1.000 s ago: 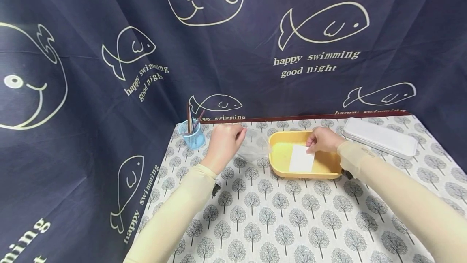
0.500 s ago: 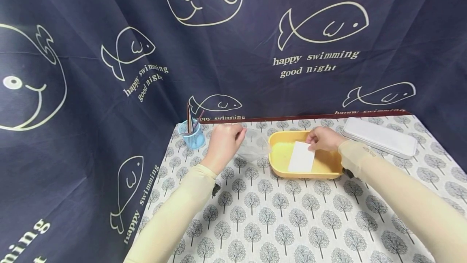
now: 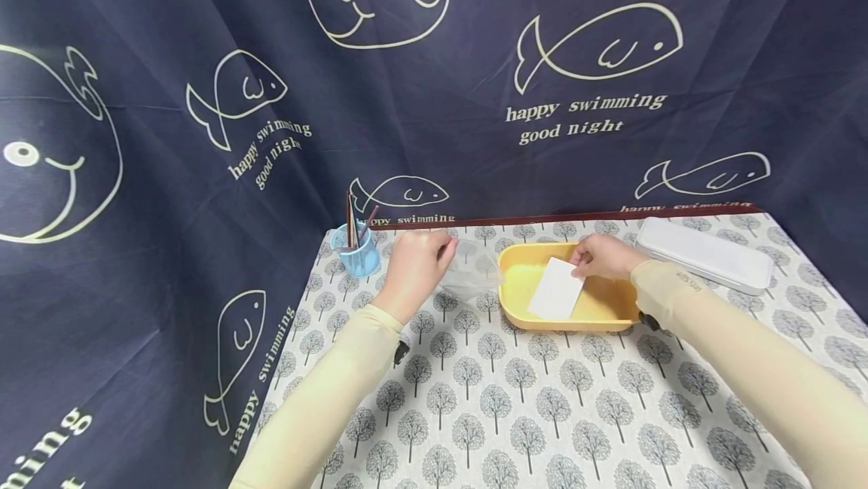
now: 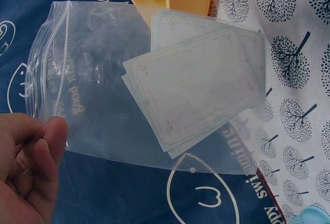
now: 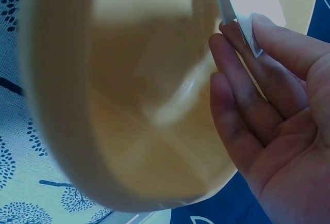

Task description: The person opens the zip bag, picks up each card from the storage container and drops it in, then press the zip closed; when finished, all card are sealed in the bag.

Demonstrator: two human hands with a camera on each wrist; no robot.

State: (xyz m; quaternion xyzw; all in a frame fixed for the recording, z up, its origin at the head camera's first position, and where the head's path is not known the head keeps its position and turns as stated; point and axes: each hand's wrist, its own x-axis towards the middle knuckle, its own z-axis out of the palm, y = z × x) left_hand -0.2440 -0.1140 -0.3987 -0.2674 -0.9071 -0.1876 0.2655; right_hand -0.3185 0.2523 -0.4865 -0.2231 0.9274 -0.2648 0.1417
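My left hand pinches the zip edge of a clear zip-lock bag, which hangs above the table left of the yellow tray. Inside the bag, several bordered, lined cards lie overlapping and askew. Over the yellow tray, my right hand pinches a white card at its upper right corner, between thumb and index finger. Edges in the right wrist view show more than one layer in that pinch. The other right fingers extend along the tray's inside.
A blue mesh pencil cup with several pencils stands at the back left corner. To the right of the tray lies a long white case. A navy curtain with fish drawings hangs behind the tree-patterned tablecloth.
The white card in my right hand has tilted, its lower end swinging left over the tray. My left hand and the bag have stayed in place.
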